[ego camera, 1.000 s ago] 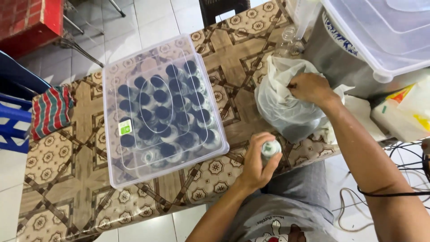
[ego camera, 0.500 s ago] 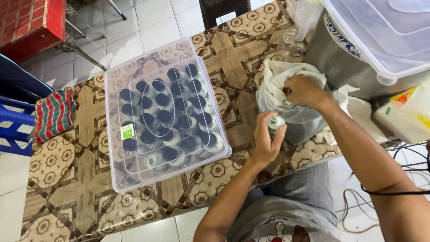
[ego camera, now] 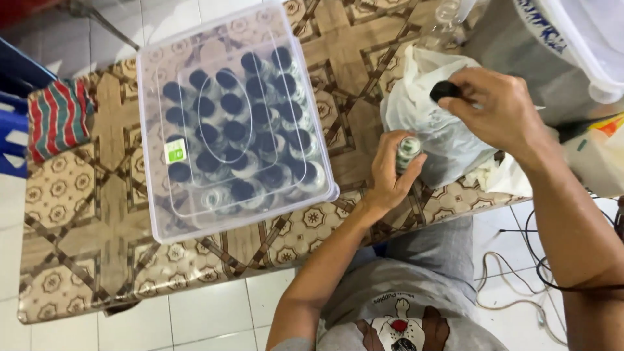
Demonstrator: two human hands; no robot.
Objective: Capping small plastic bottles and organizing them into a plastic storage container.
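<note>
Fingers of the left hand [ego camera: 389, 174] are curling round a small clear bottle [ego camera: 407, 151], clamping it upright just above the table's near edge. That forearm is rising from the lower middle of the view, bent at the wrist so the palm is facing right, toward the bag [ego camera: 434, 123]. The bottle's open top is pointing up, and its lower part is hiding behind the fingers, so I cannot tell what is inside.

The right hand [ego camera: 495, 107] is hovering higher and to the right, over the white plastic bag, with its back turned to the camera. Its thumb and forefinger are pinching a small black cap [ego camera: 444, 90], closed tight on it; the other fingers are folding in loosely. The right forearm is running down the right side of the view, elbow out of frame. Cap and bottle are sitting near each other but apart, the cap up and to the right of the bottle's mouth.

Left of the hands, a clear lidded box [ego camera: 235, 123] is lying on the patterned table [ego camera: 78, 214], holding rows of small bottles with black caps under its lid. A striped cloth [ego camera: 57, 117] is hanging at the table's far left end. Behind the bag, a grey tub [ego camera: 513, 52] is standing with a clear bin [ego camera: 595, 39] resting on it. Cables [ego camera: 520, 286] are trailing over the tiled floor at lower right.
</note>
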